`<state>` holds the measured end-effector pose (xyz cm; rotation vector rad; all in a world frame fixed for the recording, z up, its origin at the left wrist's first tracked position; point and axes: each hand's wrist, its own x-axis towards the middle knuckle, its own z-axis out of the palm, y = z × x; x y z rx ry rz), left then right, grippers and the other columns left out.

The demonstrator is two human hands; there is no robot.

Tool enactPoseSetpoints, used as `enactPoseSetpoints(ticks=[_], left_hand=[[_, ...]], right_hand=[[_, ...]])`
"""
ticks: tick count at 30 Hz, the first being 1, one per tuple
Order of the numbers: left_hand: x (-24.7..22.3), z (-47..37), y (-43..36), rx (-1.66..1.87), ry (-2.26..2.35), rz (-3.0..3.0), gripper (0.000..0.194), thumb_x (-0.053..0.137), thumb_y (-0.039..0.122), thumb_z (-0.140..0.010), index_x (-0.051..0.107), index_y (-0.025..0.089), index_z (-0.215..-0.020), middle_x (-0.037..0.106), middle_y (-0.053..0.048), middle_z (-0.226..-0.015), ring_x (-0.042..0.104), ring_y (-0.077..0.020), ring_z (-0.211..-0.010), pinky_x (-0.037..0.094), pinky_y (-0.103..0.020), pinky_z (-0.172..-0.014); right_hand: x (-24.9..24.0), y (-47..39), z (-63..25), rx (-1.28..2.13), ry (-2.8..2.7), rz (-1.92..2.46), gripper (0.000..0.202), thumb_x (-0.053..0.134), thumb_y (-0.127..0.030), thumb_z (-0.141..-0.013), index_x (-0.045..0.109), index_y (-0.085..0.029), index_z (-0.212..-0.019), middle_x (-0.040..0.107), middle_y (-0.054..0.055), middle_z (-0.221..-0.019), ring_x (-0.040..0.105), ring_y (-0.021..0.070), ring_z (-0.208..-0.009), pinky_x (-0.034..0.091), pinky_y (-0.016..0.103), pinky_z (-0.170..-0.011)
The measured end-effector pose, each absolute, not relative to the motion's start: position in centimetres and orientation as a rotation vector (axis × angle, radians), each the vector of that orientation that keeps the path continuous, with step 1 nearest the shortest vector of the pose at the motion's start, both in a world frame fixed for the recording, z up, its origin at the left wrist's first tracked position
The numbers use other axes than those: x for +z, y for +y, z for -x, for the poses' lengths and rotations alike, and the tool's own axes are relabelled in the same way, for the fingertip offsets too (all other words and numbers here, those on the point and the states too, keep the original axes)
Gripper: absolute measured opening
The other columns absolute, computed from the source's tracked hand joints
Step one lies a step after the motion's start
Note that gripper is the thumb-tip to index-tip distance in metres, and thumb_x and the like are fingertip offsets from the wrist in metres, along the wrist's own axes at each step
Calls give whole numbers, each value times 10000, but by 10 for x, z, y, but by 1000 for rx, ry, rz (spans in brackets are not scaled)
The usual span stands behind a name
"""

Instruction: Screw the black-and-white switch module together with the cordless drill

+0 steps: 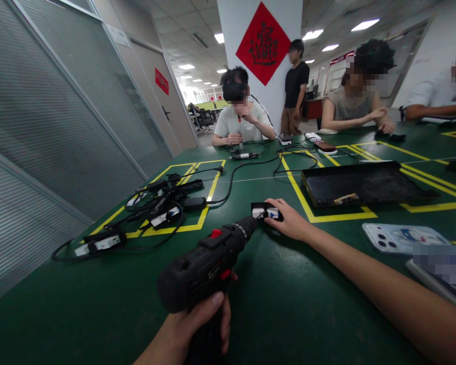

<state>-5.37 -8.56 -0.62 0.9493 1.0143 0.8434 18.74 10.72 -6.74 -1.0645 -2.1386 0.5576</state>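
My left hand is wrapped round the grip of a black cordless drill with red switches. The drill points forward and to the right, and its chuck end reaches a small black-and-white device on the green table. Whether the bit touches the device I cannot tell. The fingers of my right hand grip that device from its right side and cover part of it.
Left of the drill lies a heap of black cables and adapters, with white-faced pieces among it. A shallow black tray sits to the right. Nearer are a phone and another device. Several people are across the green table.
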Motion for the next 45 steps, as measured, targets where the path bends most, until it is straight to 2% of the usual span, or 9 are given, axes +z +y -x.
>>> enactPoseSetpoints(ticks=[5, 14, 20, 27, 32, 38, 45], left_hand=[[-5, 53, -85, 855, 1012, -940, 540, 495, 362, -859, 271, 143, -1298, 605, -9, -577, 574, -183, -477, 449, -325, -498], [-3, 53, -86, 852, 1016, -954, 562, 478, 365, -869, 227, 156, -1326, 603, -8, -594, 575, -187, -495, 446, -333, -518], [-6, 56, -85, 826, 1035, -977, 518, 484, 399, -863, 305, 177, -1296, 604, -10, -612, 589, -196, -506, 448, -339, -523], [-8, 57, -84, 807, 1019, -1007, 387, 504, 409, -850, 410, 192, -1155, 606, -6, -588, 598, -198, -498, 455, -339, -520], [-7, 55, -83, 796, 1044, -1020, 340, 490, 398, -857, 391, 184, -1101, 608, -10, -593, 599, -199, -506, 463, -344, -525], [-6, 57, -82, 788, 1047, -1030, 361, 520, 401, -841, 390, 180, -1094, 611, -9, -584, 600, -200, -501, 468, -341, -515], [-3, 58, -81, 788, 1024, -986, 543, 503, 403, -847, 285, 173, -1288, 602, 0, -582, 586, -193, -502, 454, -338, -527]], right_hand=[[-69, 108, -188, 564, -2133, 1062, 518, 571, -374, -819, 399, -267, -1296, 458, 65, -1187, 524, 208, -1031, 410, 360, -927], [-68, 107, -188, 566, -2133, 1063, 510, 569, -371, -821, 402, -270, -1291, 459, 65, -1184, 528, 204, -1017, 415, 361, -918], [-67, 107, -189, 559, -2138, 1066, 511, 564, -375, -822, 398, -270, -1294, 462, 66, -1181, 532, 207, -1011, 418, 365, -911], [-70, 107, -188, 539, -2133, 1051, 510, 570, -363, -819, 402, -269, -1292, 464, 66, -1172, 528, 203, -1018, 416, 356, -916], [-70, 107, -188, 534, -2144, 1053, 511, 566, -372, -820, 402, -267, -1292, 464, 69, -1167, 530, 204, -1012, 418, 360, -914], [-68, 106, -188, 543, -2134, 1065, 518, 567, -367, -821, 396, -264, -1300, 460, 71, -1178, 532, 205, -1012, 422, 362, -909], [-67, 106, -188, 556, -2138, 1081, 518, 565, -381, -822, 395, -277, -1299, 462, 69, -1187, 537, 215, -1017, 425, 371, -905]])
